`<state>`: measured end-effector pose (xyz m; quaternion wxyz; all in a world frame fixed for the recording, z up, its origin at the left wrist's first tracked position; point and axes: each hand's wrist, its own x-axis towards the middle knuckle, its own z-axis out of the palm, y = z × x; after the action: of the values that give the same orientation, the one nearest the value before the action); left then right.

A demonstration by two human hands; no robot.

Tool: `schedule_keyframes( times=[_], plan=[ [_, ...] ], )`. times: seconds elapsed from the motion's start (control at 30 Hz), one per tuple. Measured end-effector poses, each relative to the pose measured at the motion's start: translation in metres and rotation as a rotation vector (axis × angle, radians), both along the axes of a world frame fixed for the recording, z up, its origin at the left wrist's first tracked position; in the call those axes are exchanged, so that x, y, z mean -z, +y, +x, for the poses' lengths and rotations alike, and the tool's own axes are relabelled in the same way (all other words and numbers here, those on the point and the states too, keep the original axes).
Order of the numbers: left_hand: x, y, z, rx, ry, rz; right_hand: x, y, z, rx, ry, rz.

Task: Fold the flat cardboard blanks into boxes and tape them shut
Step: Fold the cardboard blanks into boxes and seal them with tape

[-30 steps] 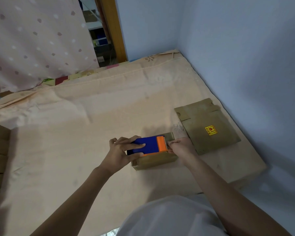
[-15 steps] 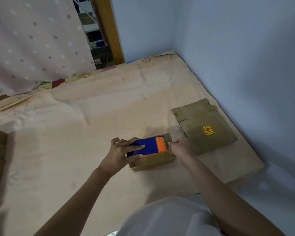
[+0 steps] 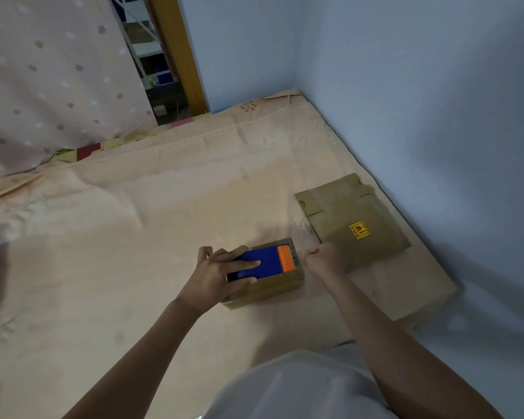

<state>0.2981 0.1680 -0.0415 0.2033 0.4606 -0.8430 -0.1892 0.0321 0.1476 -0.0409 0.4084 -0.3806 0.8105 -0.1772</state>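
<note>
Sitting atop box (image 3: 263, 285): blue/orange tape dispenser (image 3: 262, 263), L hand (image 3: 215, 275) holding it.

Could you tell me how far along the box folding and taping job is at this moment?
Done: one small brown cardboard box stands folded on the bed. In hand: the left hand holds a blue and orange tape dispenser on its top, while the right hand pulls at its end. Left: the flat cardboard blank with a yellow sticker lies unfolded.
</note>
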Motion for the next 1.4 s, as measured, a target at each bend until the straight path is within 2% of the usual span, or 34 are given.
schedule_keyframes(
  times=[0.3, 0.47, 0.6, 0.87, 1.03, 1.17, 1.4],
  plan=[
    [0.001, -0.004, -0.003, 0.018, 0.069, 0.030, 0.019, -0.009, 0.005, -0.050, 0.049, 0.004],
    [-0.004, -0.002, -0.005, -0.017, 0.108, 0.123, 0.025, -0.008, 0.005, -0.124, 0.044, 0.054],
    [-0.004, -0.001, -0.006, -0.014, 0.118, 0.122, 0.024, -0.002, 0.005, -0.111, 0.050, -0.045],
    [-0.003, -0.007, -0.009, 0.011, 0.039, 0.029, 0.024, 0.003, 0.010, -0.146, -0.057, -0.151],
    [0.002, -0.005, -0.011, 0.106, -0.040, -0.150, 0.025, 0.000, 0.013, -0.121, -0.038, -0.153],
    [0.003, -0.004, -0.011, 0.107, -0.029, -0.117, 0.027, 0.001, 0.015, -0.126, -0.003, -0.170],
    [0.004, -0.014, -0.001, 0.208, -0.099, -0.174, 0.032, 0.000, 0.014, -0.145, 0.015, -0.171]
  ],
)
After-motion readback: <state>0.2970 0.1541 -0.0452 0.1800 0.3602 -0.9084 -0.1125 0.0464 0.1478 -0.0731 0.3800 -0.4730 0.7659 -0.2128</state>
